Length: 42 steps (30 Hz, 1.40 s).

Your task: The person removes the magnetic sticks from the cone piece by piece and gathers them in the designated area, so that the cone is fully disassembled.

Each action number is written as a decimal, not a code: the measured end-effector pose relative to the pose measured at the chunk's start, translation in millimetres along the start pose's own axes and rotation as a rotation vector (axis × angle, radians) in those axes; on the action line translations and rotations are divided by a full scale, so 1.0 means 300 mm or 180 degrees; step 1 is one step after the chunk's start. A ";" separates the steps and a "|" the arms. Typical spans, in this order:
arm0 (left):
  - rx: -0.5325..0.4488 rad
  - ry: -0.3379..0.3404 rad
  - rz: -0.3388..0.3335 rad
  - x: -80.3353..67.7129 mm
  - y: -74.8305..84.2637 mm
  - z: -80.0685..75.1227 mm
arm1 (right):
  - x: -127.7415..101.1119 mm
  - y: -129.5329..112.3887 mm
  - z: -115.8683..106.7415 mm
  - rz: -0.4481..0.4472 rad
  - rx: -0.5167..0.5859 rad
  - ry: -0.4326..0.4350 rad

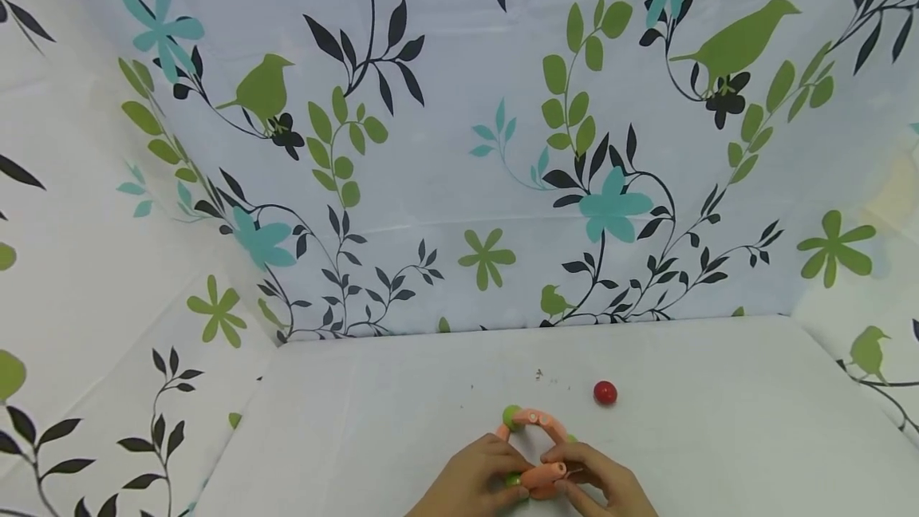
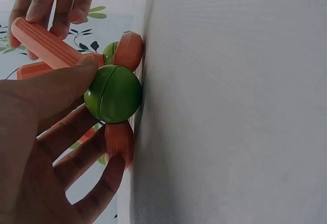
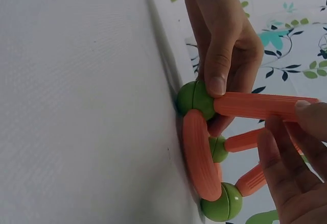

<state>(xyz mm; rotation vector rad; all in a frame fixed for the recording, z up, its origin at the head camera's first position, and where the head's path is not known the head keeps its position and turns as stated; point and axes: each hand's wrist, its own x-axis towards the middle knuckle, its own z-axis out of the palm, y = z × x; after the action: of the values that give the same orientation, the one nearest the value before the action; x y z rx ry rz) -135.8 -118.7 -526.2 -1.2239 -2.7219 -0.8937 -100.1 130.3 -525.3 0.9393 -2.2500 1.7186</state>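
Note:
A toy frame of ribbed orange rods and green balls rests low on the white table, partly hidden by the hands in the head view. My left hand (image 1: 477, 475) holds it by a green ball (image 2: 113, 94), thumb on the ball near a straight orange rod (image 3: 260, 105). That rod sticks up and out from the ball. My right hand (image 1: 599, 481) pinches the rod's free end between thumb and fingers. A curved orange rod (image 3: 201, 155) joins the held ball to another green ball (image 3: 222, 202). Behind the hands, an orange arc (image 1: 542, 419) closes the loop.
A small red ball (image 1: 605, 393) lies on the white table (image 1: 373, 405), beyond the right hand. A few dark specks (image 1: 540, 374) are near the back. Patterned cloth (image 1: 445, 142) with birds and leaves hangs behind the table and at both sides.

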 end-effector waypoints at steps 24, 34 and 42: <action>0.0119 0.0155 0.0122 0.009 0.004 0.001 | 0.007 -0.011 -0.073 -0.0306 0.0210 0.0075; 0.0358 0.0159 0.0162 0.012 0.005 -0.012 | -0.007 -0.022 -0.191 0.0901 -0.0002 0.0637; 0.0430 0.0229 0.0098 -0.011 0.003 -0.043 | -0.013 0.034 -0.266 0.1680 0.0115 0.0859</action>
<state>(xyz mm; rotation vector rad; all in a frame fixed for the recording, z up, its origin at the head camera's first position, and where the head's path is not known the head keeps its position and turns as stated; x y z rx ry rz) -135.5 -127.2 -515.9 -1.1811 -2.6509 -0.7226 -122.1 206.1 -509.2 0.0921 -2.4180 1.9375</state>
